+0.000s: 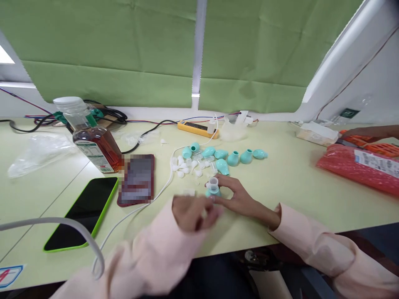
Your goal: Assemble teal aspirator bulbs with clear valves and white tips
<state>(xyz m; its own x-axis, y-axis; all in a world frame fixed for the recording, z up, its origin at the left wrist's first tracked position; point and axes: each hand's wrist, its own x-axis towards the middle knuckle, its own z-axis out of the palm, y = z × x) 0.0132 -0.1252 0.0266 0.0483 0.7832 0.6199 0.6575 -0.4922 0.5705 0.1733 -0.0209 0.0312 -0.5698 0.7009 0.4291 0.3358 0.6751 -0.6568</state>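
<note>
Near the front edge of a smooth, pale table: curling the blurred left hand, loaded or bare, cannot tell; grasping with the right hand an upright teal bulb.
Likely light, soft and squeezable, perhaps slippery; best gripped round the rounded belly, below the clear, stiff-looking plastic collar. Beyond, small white rounded pieces.

Left fingers blurred, indistinct
</note>
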